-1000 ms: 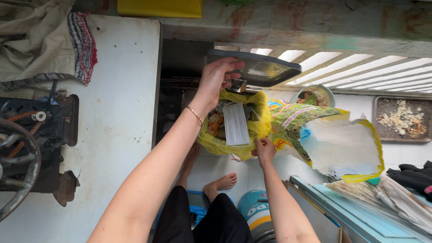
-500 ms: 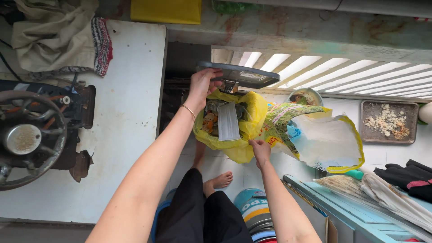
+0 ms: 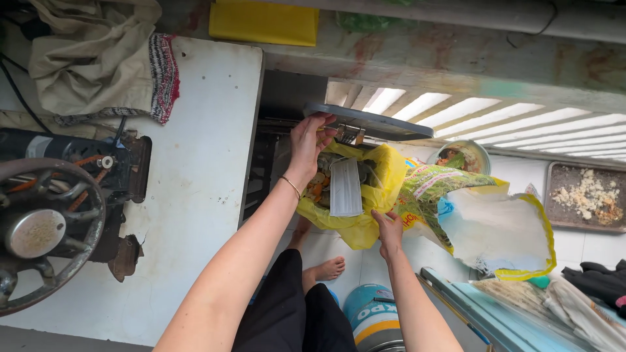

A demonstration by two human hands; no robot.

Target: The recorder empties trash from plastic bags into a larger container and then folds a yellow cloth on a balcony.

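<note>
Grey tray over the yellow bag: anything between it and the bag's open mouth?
Nothing visible. The left hand tilts the grey tray directly above the yellow bag, whose mouth the right hand holds open.

— How many bags are there?
— Two: one yellow plastic bag point(image 3: 365, 195) and one printed woven sack point(image 3: 482, 215).
— And trays?
— Two: one grey tray point(image 3: 385, 124), one metal tray of crumbs point(image 3: 587, 199).
— Bowls?
— One bowl point(image 3: 464, 156).
— Hands?
— Two: left hand point(image 3: 310, 140), right hand point(image 3: 390, 228).

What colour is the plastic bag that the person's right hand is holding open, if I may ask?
Yellow bag, seen in the head view.
</note>
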